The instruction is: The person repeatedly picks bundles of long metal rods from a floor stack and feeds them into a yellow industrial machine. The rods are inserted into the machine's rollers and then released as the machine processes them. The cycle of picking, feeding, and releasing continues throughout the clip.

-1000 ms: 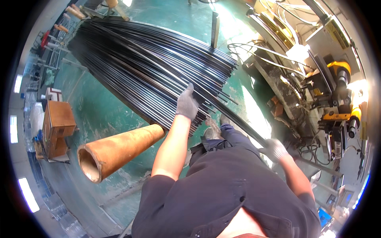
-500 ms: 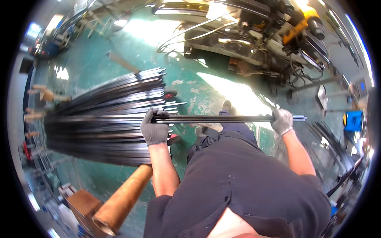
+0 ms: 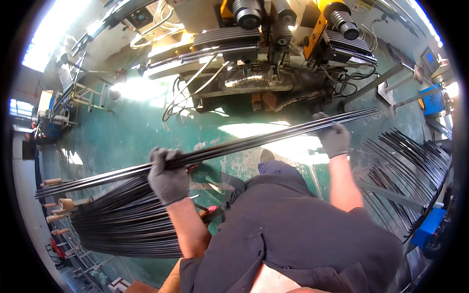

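Across my front runs a small bundle of long, thin dark metal bars, tilted with its right end farther away. My left hand, in a grey work glove, is closed round the bundle left of its middle. Toward the other end, my right hand, also gloved, grips the same bars. Below the bundle's left part lies a large stack of similar dark bars. The held bars hang above this stack, and their left ends reach past it.
Ahead stands a machine with yellow and black drill-like heads and a grey bench with hanging cables. To the right, more dark bars lie on a rack beside a blue box. Wooden pegs stick out at far left.
The held bars have risen off the stack and swung, their right end moving farther away. Both hands have moved forward with them. My view has turned toward the machine.
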A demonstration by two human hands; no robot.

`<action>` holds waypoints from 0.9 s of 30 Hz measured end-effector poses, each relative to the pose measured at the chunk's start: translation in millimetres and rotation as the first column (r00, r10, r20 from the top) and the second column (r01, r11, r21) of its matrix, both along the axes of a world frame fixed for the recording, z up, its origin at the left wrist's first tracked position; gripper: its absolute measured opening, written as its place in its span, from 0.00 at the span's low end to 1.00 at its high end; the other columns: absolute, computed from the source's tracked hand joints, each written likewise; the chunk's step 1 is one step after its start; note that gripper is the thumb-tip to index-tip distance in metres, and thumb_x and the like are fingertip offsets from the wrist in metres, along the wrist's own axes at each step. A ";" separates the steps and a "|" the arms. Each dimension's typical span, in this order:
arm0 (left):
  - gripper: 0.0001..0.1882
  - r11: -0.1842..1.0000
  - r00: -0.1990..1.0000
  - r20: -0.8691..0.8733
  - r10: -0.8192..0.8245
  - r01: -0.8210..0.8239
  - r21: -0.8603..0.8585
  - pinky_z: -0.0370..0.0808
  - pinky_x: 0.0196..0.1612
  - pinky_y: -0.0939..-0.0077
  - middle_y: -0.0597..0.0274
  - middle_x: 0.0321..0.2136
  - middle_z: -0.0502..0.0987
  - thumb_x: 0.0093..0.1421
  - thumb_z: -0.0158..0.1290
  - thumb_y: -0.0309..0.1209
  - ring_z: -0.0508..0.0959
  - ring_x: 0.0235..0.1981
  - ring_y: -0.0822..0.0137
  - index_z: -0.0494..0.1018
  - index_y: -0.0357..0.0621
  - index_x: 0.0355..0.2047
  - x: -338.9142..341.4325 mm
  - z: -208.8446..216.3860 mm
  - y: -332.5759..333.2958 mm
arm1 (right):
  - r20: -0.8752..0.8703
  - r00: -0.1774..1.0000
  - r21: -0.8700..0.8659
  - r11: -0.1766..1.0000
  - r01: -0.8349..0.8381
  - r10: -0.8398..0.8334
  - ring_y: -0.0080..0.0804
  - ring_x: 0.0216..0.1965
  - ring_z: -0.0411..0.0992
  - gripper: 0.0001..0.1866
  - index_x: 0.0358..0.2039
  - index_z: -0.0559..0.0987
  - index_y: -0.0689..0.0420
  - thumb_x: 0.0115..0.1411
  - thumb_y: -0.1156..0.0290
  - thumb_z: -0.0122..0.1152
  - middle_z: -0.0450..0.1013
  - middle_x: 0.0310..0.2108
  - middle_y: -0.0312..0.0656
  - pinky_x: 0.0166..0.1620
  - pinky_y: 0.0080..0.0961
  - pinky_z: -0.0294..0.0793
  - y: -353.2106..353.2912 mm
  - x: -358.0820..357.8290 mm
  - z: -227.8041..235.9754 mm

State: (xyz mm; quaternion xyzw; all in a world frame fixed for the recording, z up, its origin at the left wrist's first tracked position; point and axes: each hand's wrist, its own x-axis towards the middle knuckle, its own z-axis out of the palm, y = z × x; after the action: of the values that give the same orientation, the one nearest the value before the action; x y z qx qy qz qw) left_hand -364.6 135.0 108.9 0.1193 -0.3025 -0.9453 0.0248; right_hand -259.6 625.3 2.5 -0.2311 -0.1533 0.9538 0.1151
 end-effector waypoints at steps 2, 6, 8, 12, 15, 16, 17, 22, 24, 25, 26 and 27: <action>0.08 0.994 0.994 0.053 -0.099 0.096 0.049 0.74 0.60 0.52 0.59 0.35 0.78 0.72 0.55 0.26 0.77 0.36 0.61 0.73 0.42 0.49 -21.2 2.1 53.2 | 0.025 0.994 -0.101 0.988 0.113 -0.111 0.53 0.57 0.75 0.10 0.46 0.76 0.67 0.66 0.79 0.51 0.77 0.48 0.55 0.68 0.64 0.70 -25.0 -34.9 -19.5; 0.11 0.971 0.976 -0.040 -0.212 0.206 -0.123 0.70 0.66 0.43 0.57 0.39 0.79 0.71 0.55 0.26 0.81 0.43 0.56 0.75 0.41 0.53 -75.8 29.3 71.3 | 0.148 0.972 -0.035 0.981 0.192 -0.185 0.47 0.50 0.80 0.02 0.40 0.76 0.63 0.72 0.78 0.56 0.79 0.41 0.48 0.62 0.58 0.80 11.6 -73.7 -22.4; 0.15 0.953 0.927 -0.242 -0.288 0.253 -0.164 0.66 0.69 0.49 0.59 0.42 0.80 0.70 0.55 0.27 0.79 0.47 0.57 0.75 0.38 0.55 -115.5 53.1 38.6 | 0.107 0.976 0.112 0.978 0.175 -0.187 0.45 0.49 0.80 0.07 0.43 0.79 0.63 0.72 0.73 0.60 0.80 0.42 0.47 0.62 0.50 0.81 49.2 -77.2 -21.9; 0.22 0.951 0.883 -0.359 -0.304 0.263 -0.160 0.66 0.70 0.48 0.56 0.48 0.75 0.69 0.56 0.30 0.76 0.53 0.55 0.68 0.33 0.60 -178.2 81.5 -27.7 | 0.114 0.888 0.315 0.864 0.394 -0.446 0.37 0.47 0.81 0.14 0.46 0.81 0.62 0.73 0.63 0.61 0.82 0.43 0.43 0.57 0.34 0.84 104.4 -88.4 -33.7; 0.23 0.944 0.921 -0.269 -0.280 0.213 -0.251 0.68 0.69 0.50 0.58 0.47 0.74 0.68 0.57 0.29 0.76 0.54 0.57 0.67 0.36 0.60 -212.2 63.3 -29.2 | 0.079 0.822 0.347 0.789 0.508 -0.564 0.34 0.45 0.81 0.16 0.45 0.81 0.60 0.75 0.58 0.58 0.82 0.42 0.40 0.53 0.31 0.83 110.0 -114.7 -24.5; 0.20 0.939 0.927 -0.253 -0.277 0.205 -0.276 0.70 0.67 0.51 0.59 0.46 0.77 0.69 0.57 0.30 0.78 0.53 0.57 0.69 0.37 0.59 -226.8 52.1 -30.9 | 0.093 0.816 0.363 0.783 0.505 -0.570 0.33 0.45 0.80 0.18 0.45 0.81 0.59 0.75 0.56 0.57 0.82 0.41 0.39 0.52 0.31 0.83 99.9 -125.6 -12.3; 0.19 0.936 0.929 -0.237 -0.285 0.217 -0.276 0.71 0.67 0.51 0.58 0.46 0.78 0.70 0.56 0.30 0.79 0.53 0.57 0.70 0.37 0.58 -244.5 37.0 -38.1 | 0.101 0.827 0.395 0.785 0.478 -0.554 0.33 0.44 0.80 0.21 0.45 0.81 0.58 0.77 0.52 0.52 0.82 0.40 0.39 0.51 0.32 0.81 82.2 -141.6 4.7; 0.16 0.927 0.947 -0.088 -0.310 0.281 -0.249 0.75 0.65 0.52 0.52 0.48 0.83 0.71 0.56 0.28 0.81 0.54 0.54 0.74 0.37 0.56 -324.8 -23.2 -52.4 | 0.110 0.899 0.457 0.825 0.333 -0.424 0.31 0.46 0.79 0.13 0.42 0.84 0.56 0.76 0.60 0.58 0.82 0.41 0.37 0.50 0.30 0.78 -29.3 -231.6 69.4; 0.16 0.931 0.944 -0.089 -0.318 0.294 -0.215 0.74 0.66 0.52 0.50 0.50 0.83 0.70 0.56 0.27 0.80 0.57 0.52 0.75 0.37 0.56 -352.3 -42.7 -49.3 | 0.059 0.855 0.376 0.805 0.460 -0.516 0.35 0.43 0.81 0.10 0.45 0.83 0.60 0.72 0.66 0.63 0.82 0.42 0.41 0.48 0.33 0.81 -41.3 -265.6 72.8; 0.16 0.919 0.928 -0.095 -0.361 0.337 -0.207 0.74 0.66 0.51 0.50 0.50 0.83 0.70 0.56 0.27 0.80 0.57 0.52 0.75 0.37 0.56 -363.3 -46.0 -49.6 | 0.076 0.840 0.380 0.795 0.474 -0.537 0.36 0.44 0.81 0.11 0.46 0.82 0.61 0.71 0.67 0.64 0.82 0.42 0.42 0.48 0.34 0.81 -39.5 -277.6 75.4; 0.16 0.904 0.910 -0.100 -0.402 0.378 -0.200 0.73 0.67 0.51 0.50 0.50 0.83 0.70 0.55 0.27 0.79 0.58 0.52 0.75 0.36 0.56 -374.2 -48.7 -48.4 | 0.093 0.826 0.383 0.785 0.486 -0.556 0.37 0.44 0.81 0.12 0.47 0.81 0.63 0.70 0.69 0.66 0.82 0.43 0.43 0.48 0.36 0.82 -34.4 -289.5 79.0; 0.15 0.898 0.898 -0.085 -0.432 0.419 -0.136 0.75 0.65 0.52 0.48 0.50 0.83 0.70 0.55 0.27 0.80 0.57 0.52 0.76 0.33 0.54 -383.7 -46.8 -43.9 | 0.114 0.810 0.388 0.777 0.496 -0.575 0.38 0.44 0.81 0.13 0.49 0.80 0.65 0.68 0.71 0.68 0.81 0.43 0.44 0.49 0.37 0.83 -27.9 -299.2 81.3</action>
State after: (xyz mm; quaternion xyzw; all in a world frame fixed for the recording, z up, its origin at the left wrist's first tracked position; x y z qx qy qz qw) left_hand -748.4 91.0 62.1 -0.0051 -0.3728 -0.9142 -0.1589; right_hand -558.8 597.5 83.7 -0.3487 -0.2549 0.8069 0.4030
